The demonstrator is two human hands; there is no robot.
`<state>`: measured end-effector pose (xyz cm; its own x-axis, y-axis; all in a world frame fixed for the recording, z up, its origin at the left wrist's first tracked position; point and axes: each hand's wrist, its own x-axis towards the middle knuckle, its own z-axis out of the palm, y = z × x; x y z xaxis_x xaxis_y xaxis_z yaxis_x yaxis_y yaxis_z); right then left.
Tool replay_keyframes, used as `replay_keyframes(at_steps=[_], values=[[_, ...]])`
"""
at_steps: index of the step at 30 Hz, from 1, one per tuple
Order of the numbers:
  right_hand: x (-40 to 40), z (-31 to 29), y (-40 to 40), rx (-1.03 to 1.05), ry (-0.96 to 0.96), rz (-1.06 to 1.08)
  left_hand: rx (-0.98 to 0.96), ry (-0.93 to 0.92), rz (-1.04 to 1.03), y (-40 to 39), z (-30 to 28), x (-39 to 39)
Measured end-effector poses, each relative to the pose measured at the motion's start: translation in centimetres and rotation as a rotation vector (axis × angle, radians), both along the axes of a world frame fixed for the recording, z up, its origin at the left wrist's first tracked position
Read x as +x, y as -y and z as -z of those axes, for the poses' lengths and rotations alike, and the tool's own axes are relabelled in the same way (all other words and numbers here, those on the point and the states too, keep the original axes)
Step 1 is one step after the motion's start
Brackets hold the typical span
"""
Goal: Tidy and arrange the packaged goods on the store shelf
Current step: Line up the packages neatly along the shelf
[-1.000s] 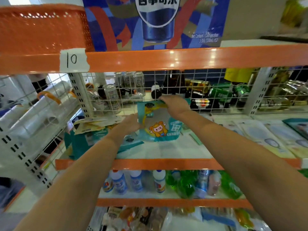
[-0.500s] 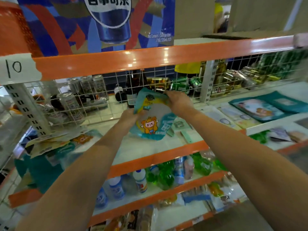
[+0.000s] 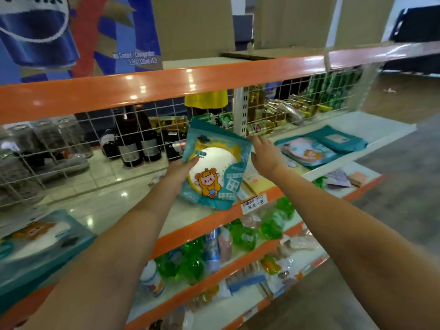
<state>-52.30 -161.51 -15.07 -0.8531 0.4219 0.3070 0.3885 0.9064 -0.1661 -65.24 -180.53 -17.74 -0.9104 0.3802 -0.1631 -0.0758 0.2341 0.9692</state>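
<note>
A teal packet (image 3: 215, 165) with a cartoon child in a yellow hood stands upright over the white shelf (image 3: 114, 198). My left hand (image 3: 182, 170) grips its left edge, thumb on the front. To the packet's right, my right hand (image 3: 265, 156) is spread with straight fingers and holds nothing; its fingertips lie close to the packet's top right corner. More teal packets (image 3: 319, 148) lie flat on the shelf to the right. Another stack of teal packets (image 3: 40, 244) lies at the near left.
A wire mesh back (image 3: 142, 139) separates dark bottles (image 3: 135, 141) and cans behind it. An orange beam (image 3: 166, 84) runs overhead under a blue cola carton (image 3: 78, 32). Lower shelves hold green bottles (image 3: 240, 236) and small white bottles (image 3: 152, 279). A price label (image 3: 253, 203) sits on the shelf's front lip.
The view has swung right along the shelf. My right hand has let go of the packet's top and moved to its right; my left hand now holds the packet alone.
</note>
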Motion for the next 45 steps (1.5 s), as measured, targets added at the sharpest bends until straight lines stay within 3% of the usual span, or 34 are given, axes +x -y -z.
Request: replay_keyframes(at_steps=[12,25,38,45], values=[[5.5,1.6,-13.9,-0.055,0.065,0.213,0.089,0.08,0.037,-15.5,0.9,2.8],[10.5,5.0,-23.8,-0.092,0.161,0.37,0.091,0.335,0.008,-29.4,3.2,4.6],[9.8,5.1,-30.4,-0.083,0.209,0.561,0.011,0.321,0.114,-40.6,3.8,1.7],[9.2,5.3,-34.1,-0.067,0.235,0.547,-0.089,0.272,0.142,-45.6,5.9,0.0]])
